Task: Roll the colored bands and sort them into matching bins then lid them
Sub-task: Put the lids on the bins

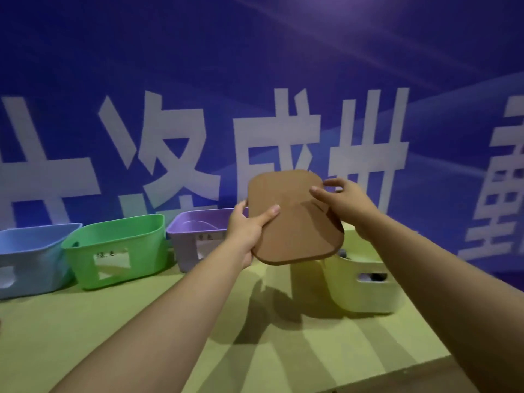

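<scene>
A brown wooden lid (pixel 295 219) with rounded corners is held up in the air, tilted, between both hands. My left hand (pixel 249 225) grips its left edge and my right hand (pixel 346 202) pinches its upper right edge. Four open bins stand in a row on the table: a blue bin (pixel 28 256), a green bin (pixel 119 248), a purple bin (pixel 192 236) and a pale yellow bin (pixel 365 287). The lid hovers above the gap between the purple and yellow bins and hides part of each. Something dark lies inside the yellow bin.
The table (pixel 141 330) has a yellow-green top whose front right edge runs diagonally at the lower right. A blue banner (pixel 255 80) with large white characters fills the wall directly behind the bins.
</scene>
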The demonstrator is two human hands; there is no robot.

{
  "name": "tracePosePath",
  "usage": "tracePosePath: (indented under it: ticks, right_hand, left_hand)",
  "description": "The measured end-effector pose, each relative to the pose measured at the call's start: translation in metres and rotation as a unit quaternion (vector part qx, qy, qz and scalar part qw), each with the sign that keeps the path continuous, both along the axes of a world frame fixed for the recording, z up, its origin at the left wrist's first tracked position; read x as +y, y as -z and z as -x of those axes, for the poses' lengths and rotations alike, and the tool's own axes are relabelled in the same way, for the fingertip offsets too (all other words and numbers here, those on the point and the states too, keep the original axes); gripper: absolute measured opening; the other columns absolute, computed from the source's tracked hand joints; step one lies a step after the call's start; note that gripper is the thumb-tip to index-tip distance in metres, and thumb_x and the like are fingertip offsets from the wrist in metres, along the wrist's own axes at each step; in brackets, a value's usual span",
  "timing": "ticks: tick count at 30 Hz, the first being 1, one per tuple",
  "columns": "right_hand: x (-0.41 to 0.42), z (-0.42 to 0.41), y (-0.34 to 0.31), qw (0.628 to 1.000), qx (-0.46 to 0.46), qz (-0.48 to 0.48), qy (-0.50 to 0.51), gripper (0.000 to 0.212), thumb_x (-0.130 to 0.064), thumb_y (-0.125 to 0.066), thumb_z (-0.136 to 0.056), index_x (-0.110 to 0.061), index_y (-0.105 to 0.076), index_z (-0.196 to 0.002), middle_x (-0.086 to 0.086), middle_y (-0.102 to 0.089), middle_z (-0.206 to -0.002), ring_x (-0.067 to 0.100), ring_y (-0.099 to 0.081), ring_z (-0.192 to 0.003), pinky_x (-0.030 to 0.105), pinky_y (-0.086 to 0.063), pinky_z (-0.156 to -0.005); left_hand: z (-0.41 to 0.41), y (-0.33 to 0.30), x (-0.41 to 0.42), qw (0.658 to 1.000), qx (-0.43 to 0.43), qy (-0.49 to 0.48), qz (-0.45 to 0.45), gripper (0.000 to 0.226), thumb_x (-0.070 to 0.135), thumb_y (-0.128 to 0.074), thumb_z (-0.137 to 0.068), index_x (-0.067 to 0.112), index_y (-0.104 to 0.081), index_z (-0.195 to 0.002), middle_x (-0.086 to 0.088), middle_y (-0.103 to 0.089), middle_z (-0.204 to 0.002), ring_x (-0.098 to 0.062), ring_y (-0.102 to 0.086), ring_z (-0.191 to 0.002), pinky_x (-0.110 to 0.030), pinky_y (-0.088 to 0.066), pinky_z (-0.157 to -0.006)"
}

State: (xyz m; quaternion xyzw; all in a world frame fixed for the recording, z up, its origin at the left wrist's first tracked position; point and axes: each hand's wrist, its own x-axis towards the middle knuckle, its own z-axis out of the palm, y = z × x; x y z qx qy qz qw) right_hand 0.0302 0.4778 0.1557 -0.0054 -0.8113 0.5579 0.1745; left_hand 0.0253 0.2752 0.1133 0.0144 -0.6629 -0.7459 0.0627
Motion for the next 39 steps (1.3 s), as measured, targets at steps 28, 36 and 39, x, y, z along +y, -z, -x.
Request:
tracePosePath:
  ticks: [28,36,39]
  right_hand:
    - [0.132,0.035,0.074,0.968,-0.132,-0.185,0.102,0.046,-0.037,-0.055,-0.104,-0.014,-0.054,-0.144,0.008,-0.066,-0.123,0.025,-0.064,-0.105,0.038,-0.056,-0.092]
    - [0.133,0.027,0.066,0.939,-0.146,-0.279,0.136,0.038,-0.042,-0.059,-0.102,-0.013,-0.064,-0.126,-0.003,-0.059,-0.086,0.011,-0.057,-0.071,0.022,-0.044,-0.058]
    - [0.133,0.029,0.063,0.933,-0.16,-0.29,0.142,0.04,-0.046,-0.058,-0.101,-0.014,-0.063,-0.126,-0.003,-0.058,-0.085,0.013,-0.059,-0.072,0.025,-0.048,-0.063]
  left_hand:
    - [0.067,0.07,0.164,0.991,-0.079,0.073,0.083,0.068,0.036,-0.077,-0.089,0.026,-0.044,-0.148,-0.002,-0.067,-0.128,-0.027,-0.067,-0.11,-0.046,-0.058,-0.097]
    - [0.055,0.078,0.168,0.986,-0.078,0.046,0.141,0.091,0.049,-0.074,-0.084,0.025,-0.025,-0.157,-0.004,-0.052,-0.147,-0.031,-0.057,-0.126,-0.048,-0.051,-0.107]
    - [0.054,0.075,0.166,0.977,-0.066,0.048,0.199,0.095,0.053,-0.073,-0.083,0.025,-0.023,-0.159,-0.005,-0.042,-0.152,-0.032,-0.051,-0.131,-0.049,-0.05,-0.108]
